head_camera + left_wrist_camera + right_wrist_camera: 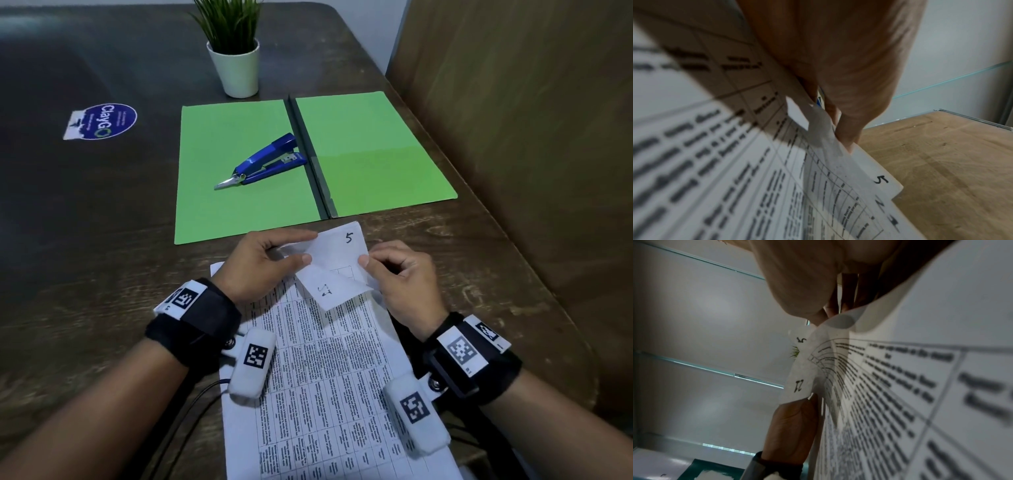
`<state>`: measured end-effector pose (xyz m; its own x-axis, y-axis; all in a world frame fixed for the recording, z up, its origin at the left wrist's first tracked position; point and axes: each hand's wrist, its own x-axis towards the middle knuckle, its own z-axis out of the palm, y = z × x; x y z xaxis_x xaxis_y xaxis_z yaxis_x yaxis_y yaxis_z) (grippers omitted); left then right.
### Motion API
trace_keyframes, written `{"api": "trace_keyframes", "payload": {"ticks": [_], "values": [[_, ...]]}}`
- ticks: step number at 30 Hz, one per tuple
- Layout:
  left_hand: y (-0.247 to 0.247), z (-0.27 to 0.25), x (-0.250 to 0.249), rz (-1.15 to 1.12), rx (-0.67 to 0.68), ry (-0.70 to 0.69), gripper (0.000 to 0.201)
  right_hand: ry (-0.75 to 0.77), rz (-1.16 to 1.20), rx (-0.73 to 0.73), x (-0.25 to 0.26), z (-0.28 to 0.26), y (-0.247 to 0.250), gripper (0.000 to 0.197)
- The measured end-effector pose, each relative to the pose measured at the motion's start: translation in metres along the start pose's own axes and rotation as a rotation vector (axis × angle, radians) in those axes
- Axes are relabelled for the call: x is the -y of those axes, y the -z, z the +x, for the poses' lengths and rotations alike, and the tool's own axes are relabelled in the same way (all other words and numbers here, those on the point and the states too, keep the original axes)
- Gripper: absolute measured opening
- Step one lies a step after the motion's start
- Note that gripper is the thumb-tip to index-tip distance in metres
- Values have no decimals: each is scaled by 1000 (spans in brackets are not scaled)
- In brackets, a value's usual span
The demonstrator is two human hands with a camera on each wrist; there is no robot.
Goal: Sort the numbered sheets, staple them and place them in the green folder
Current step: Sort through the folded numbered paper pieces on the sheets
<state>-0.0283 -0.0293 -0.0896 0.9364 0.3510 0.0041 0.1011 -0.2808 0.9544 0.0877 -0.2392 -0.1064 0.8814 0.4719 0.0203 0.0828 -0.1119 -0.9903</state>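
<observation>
From the head view, the left hand (263,262) and right hand (399,274) meet over the far end of the sheets (329,370), which lie on the table (102,240) between the forearms, near the table's close edge. The left thumb and forefinger pinch the top corners of the sheets, peeling them back so that a handwritten 5 shows on the sheet (342,241) beneath and a reversed number shows through the folded-back corner. The right thumb presses against curled fingers at the sheets' right edge, pinching it. Just beyond the hands the folder (239,192) lies open and flat, and the stapler (265,159) rests on its left half, close to the spine. A potted plant (234,51) stands past the folder, and a sticker (102,121) sits on the table well to the left. From the left wrist, the left hand (838,65) has its fingers (849,129) held close together against fanned sheets (756,186), whose corners carry handwritten numbers, a 5 among them. From the right wrist, the right hand (807,288) nips a curling sheet at its fingertips (830,311); the printed sheets (900,394) fill the right side, and the left hand (793,426) grips them lower down.
</observation>
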Motion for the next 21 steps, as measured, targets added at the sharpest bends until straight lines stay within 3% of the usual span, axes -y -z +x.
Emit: {"api": "trace_keyframes", "payload": {"ticks": [6,9,12,16,19,21], "values": [[-1,2,3,-33,-17,27,6,3,90,-19,9,-1,-1,22],[-1,3,2,-33,-4,35,32,-86,171,-10,14,-4,-2,34],[-1,2,-1,-77,8,45,43,-58,115,-26,15,-5,-3,14],[0,1,2,-39,-34,59,4,-3,90,-23,13,-3,-3,10],[1,2,7,-6,-7,39,34,-1,71,-10,12,-2,-2,13],[2,1,7,-9,8,26,40,15,34,-1,12,-2,-2,15]]}}
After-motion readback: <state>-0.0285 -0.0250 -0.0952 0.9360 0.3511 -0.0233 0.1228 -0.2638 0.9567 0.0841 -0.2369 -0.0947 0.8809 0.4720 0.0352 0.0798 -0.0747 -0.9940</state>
